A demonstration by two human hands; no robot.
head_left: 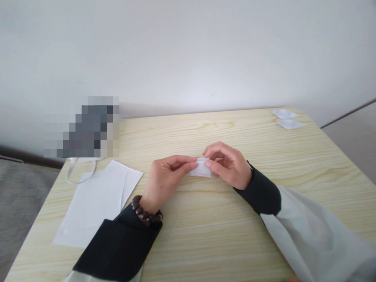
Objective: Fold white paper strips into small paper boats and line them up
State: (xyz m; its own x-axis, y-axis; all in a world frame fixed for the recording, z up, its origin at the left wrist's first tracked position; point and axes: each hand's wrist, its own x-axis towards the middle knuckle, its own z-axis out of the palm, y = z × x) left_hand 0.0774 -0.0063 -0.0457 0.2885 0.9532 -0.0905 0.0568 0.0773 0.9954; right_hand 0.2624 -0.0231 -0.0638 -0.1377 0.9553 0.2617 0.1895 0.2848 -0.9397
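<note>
A small folded piece of white paper is held above the middle of the wooden table, between both hands. My left hand pinches its left end between thumb and fingers. At the right end, my right hand has its thumb pressed on the near face, with fingers curled behind it. Some of the right fingertips are hidden behind the paper and the hand. A dark beaded bracelet circles the left wrist.
White paper sheets lie overlapping at the left. Beyond them a blurred dark object stands by the wall, with a white loop before it. Two folded white paper pieces rest at the table's far right corner.
</note>
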